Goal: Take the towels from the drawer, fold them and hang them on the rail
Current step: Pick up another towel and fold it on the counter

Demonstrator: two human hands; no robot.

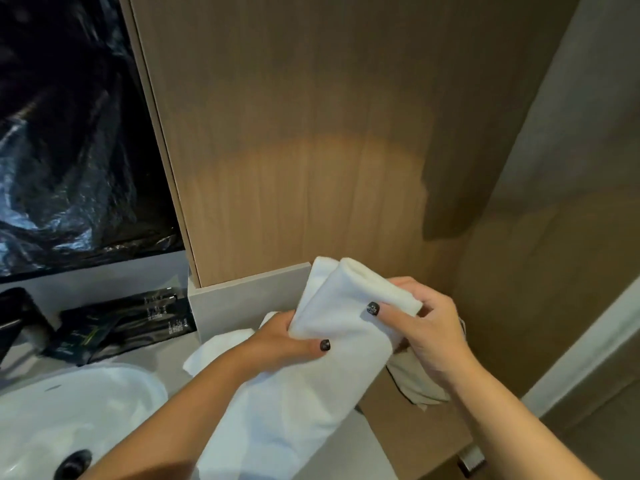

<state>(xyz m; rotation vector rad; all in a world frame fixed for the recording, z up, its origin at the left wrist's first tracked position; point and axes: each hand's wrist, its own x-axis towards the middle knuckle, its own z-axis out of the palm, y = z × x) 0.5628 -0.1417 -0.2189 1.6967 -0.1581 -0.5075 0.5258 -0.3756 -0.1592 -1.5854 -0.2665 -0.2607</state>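
Bathroom: white washbasin (69, 410), mirror (69, 133), countertop (166, 355).

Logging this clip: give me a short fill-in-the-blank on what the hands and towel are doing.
1. Both hands grip a folded towel whose colour is ____.
2. The left hand and right hand have nails painted ____.
3. Lower left of the towel lies a white ____.
4. The wall panel behind is made of ____.

Missing: white; black; sink; wood

Both hands (287, 341) (429, 327) hold a seemingly folded white towel (332, 327).
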